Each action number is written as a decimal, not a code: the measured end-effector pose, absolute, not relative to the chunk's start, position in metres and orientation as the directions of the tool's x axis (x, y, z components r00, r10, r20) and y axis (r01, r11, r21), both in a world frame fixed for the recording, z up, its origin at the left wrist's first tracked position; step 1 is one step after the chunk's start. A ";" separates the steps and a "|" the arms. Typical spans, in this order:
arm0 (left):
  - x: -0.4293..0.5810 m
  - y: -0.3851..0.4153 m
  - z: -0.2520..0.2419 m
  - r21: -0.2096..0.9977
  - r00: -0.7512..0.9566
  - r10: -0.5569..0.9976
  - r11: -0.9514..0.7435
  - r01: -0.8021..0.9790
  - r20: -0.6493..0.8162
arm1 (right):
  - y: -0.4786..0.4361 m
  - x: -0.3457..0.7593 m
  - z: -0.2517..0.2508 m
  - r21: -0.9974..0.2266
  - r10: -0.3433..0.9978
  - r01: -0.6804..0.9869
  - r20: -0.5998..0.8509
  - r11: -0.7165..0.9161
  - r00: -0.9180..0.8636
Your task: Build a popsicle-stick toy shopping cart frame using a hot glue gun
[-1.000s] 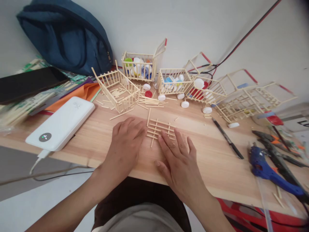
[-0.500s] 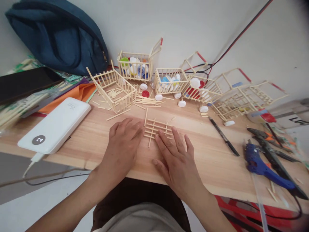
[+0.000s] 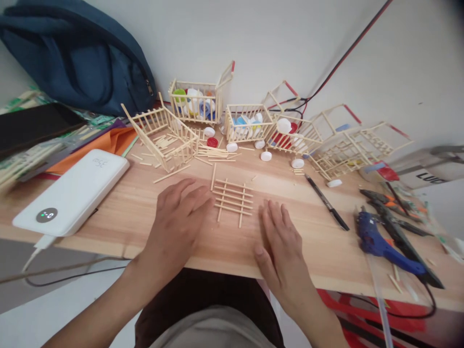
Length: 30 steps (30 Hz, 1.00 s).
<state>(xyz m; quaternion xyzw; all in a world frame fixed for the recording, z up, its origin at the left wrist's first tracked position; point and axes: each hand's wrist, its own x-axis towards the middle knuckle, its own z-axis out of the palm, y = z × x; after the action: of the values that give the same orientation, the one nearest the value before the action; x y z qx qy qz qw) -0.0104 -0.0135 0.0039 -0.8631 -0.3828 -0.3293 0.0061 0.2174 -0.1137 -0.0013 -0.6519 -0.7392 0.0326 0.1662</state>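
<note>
A flat grid of thin wooden sticks (image 3: 232,199) lies on the wooden table (image 3: 326,251) in front of me. My left hand (image 3: 177,224) rests flat just left of the grid, fingers stretched out, fingertips close to its left edge. Palm down to the right of the grid lies my right hand (image 3: 284,246), fingers together and extended, apart from the sticks. Neither hand holds anything.
Several stick-built carts (image 3: 195,99) with bottle caps stand along the wall; an unfinished stick cart (image 3: 165,135) and loose sticks lie behind the grid. A white power bank (image 3: 72,191) is at left, a black pen (image 3: 326,203), blue glue gun (image 3: 384,244) and pliers (image 3: 391,205) at right. A blue bag (image 3: 72,53) sits far left.
My right hand has slid off the stick grid, back and to the right, leaving the whole grid uncovered. My left hand stays beside it. The view has shifted slightly.
</note>
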 end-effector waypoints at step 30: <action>-0.011 -0.009 0.006 0.243 0.621 0.633 -0.764 0.598 0.463 | -0.088 0.201 0.006 -0.075 0.922 0.942 0.244 0.327 -0.300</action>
<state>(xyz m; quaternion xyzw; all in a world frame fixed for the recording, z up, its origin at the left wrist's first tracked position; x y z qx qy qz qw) -0.0110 -0.0091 0.0061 -0.8997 -0.3419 -0.2694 -0.0326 0.2011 -0.0877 0.0064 -0.5788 -0.8053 -0.0410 0.1218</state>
